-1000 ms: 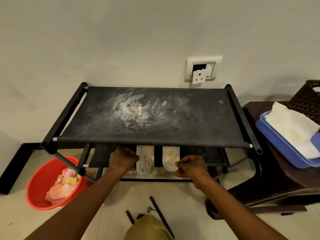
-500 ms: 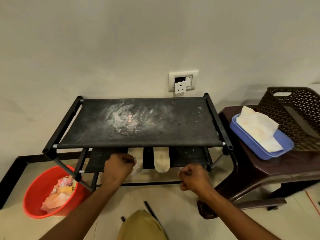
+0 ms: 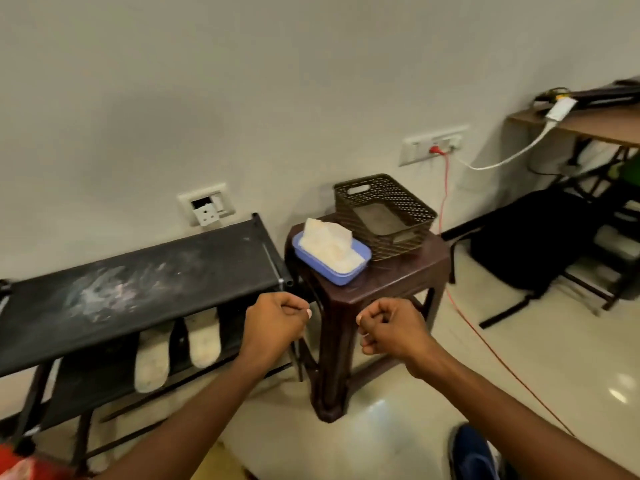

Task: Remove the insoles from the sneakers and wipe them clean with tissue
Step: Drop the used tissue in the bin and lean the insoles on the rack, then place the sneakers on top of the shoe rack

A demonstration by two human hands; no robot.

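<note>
- Rack (image 3: 138,282): cut by the left edge; its lower shelf lies mostly hidden under the top one.
- Insoles (image 3: 151,362): their far ends are hidden under the rack's top shelf.
- Red thing (image 3: 14,462): only a corner shows at the bottom left, too little to tell what it is.
- Shoe (image 3: 472,455): blue, blurred, cut by the bottom edge.
- Desk (image 3: 588,124): cut by the right edge; the things on it are too blurred to name.

On the rack (image 3: 273,261), the dusty top shelf (image 3: 156,282) overhangs the two insoles (image 3: 152,362) on the lower shelf (image 3: 97,382), so only the front gap between the shelves is open. The stool (image 3: 391,285) stands just beside the rack's right end. The air above its tissue tub (image 3: 329,268) is free, and the basket (image 3: 384,216) crowds in just behind.
</note>
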